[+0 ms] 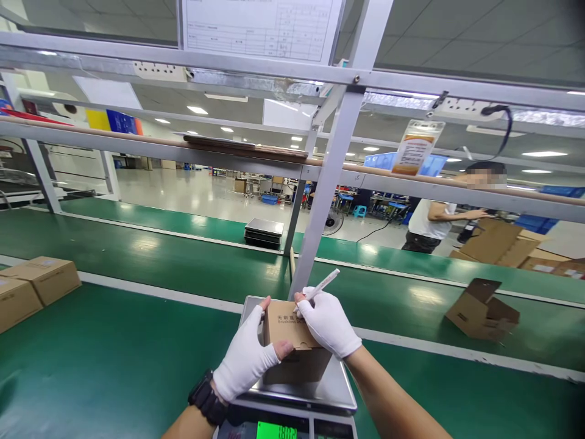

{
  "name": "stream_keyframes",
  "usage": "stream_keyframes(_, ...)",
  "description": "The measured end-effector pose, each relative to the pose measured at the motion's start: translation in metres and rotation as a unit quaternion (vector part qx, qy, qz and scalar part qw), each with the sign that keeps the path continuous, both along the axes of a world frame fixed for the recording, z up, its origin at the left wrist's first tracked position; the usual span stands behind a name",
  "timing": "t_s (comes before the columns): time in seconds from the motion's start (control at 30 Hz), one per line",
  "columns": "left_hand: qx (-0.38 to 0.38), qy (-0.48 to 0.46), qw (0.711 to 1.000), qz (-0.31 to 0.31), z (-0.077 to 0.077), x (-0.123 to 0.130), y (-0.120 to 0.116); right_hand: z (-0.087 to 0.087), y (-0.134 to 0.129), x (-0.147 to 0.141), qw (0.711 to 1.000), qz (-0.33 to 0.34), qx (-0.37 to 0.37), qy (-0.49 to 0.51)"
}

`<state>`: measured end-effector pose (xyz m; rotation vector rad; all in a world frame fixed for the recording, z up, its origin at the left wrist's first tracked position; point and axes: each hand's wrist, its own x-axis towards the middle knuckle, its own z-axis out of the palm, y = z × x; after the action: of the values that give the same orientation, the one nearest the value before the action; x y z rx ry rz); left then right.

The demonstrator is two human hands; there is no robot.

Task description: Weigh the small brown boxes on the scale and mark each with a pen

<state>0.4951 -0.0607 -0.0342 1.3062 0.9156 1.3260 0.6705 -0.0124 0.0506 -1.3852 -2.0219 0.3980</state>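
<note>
A small brown cardboard box [292, 360] with printed lettering on its lid sits on the steel pan of a digital scale [336, 387]. My left hand [247, 356], in a white glove with bare fingertips, grips the box by its left side, thumb at the near edge and fingers at the far corner. My right hand [331, 323], gloved too, holds a white pen [325, 281] over the lid. Its tip is hidden behind my fingers, so I cannot tell whether it touches the cardboard. The scale's green display [276, 430] is lit.
Closed boxes [50, 280] stand at the left on the green surface. An open box [482, 314] lies tilted at the right. Beyond, another scale [264, 231] sits by a metal post [326, 183]. Across the line, a person [432, 222] stands by cartons [498, 241].
</note>
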Motion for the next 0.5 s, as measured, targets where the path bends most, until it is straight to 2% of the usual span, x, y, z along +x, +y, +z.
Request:
stream_keyframes(0.37,0.000,-0.005,1.000,-0.003,-0.0019,0.0007,0.0013,0.0002,-0.0003,-0.0008,1.000,-0.013,-0.006,-0.004)
stream_keyframes(0.5,-0.005,-0.017,1.000,-0.016,-0.0011,-0.0011,0.0028,-0.0030,0.0028,0.0016,1.000,-0.021,0.014,0.018)
